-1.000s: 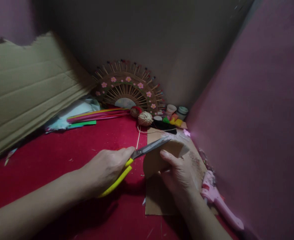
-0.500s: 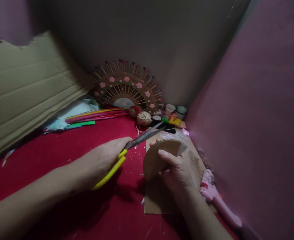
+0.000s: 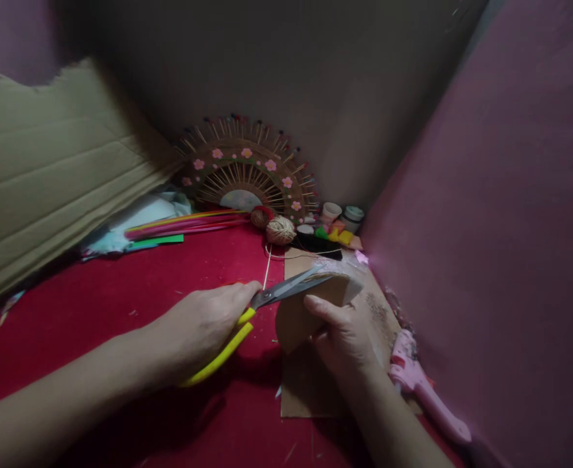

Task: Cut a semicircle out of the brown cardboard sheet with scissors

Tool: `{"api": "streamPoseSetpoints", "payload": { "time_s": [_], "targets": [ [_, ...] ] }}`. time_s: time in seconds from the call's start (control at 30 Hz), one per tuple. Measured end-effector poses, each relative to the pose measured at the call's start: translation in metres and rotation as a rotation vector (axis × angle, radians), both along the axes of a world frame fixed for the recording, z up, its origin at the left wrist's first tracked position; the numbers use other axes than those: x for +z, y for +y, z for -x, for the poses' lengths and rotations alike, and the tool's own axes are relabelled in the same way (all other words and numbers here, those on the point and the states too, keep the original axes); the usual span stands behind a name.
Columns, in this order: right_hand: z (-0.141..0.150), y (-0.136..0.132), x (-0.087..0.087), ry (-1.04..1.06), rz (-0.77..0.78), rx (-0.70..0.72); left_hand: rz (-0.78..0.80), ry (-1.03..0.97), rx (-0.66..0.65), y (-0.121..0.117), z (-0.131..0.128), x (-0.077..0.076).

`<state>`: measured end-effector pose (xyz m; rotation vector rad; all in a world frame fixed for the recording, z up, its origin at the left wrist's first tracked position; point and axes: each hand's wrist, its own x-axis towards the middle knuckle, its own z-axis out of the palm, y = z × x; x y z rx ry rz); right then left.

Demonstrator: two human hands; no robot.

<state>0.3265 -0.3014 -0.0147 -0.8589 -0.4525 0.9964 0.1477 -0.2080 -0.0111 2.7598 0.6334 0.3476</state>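
The left hand (image 3: 213,322) is closed around the yellow handles of a pair of scissors (image 3: 286,288), whose 2 blades stand slightly apart at the far edge of a rounded cardboard piece (image 3: 301,318). The right hand (image 3: 347,341) pinches that piece, thumb on the face towards me, holding it up over a flat cardboard sheet (image 3: 310,393) on the red surface (image 3: 208,263). I can't tell how deep the blades bite.

Just right of the sheet lies a pink glue gun (image 3: 425,390). Beyond the hands sits a pale ball of twine (image 3: 280,231), and behind it a half-round fan (image 3: 279,156) with pink flowers leans at the far wall. Coloured strips (image 3: 193,224) lie to its near left; a white cup (image 3: 331,211) stands on the far right, next to a lidded jar (image 3: 353,219).
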Motion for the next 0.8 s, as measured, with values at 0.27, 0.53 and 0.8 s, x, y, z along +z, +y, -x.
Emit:
{"api": "streamPoseSetpoints", "payload": {
  "time_s": [0.27, 0.53, 0.8],
  "targets": [
    [0.0004, 0.0015, -0.0004, 0.007, 0.011, -0.007, 0.022, 0.023, -0.009, 0.0014, 0.0015, 0.0002],
    [-0.0001, 0.0002, -0.0016, -0.017, 0.023, 0.003, -0.034, 0.051, -0.026, 0.0041, 0.0054, 0.0014],
    [-0.0003, 0.0, -0.002, -0.046, 0.022, 0.007, 0.038, -0.043, 0.009, 0.005, 0.0086, 0.0023]
  ]
}}
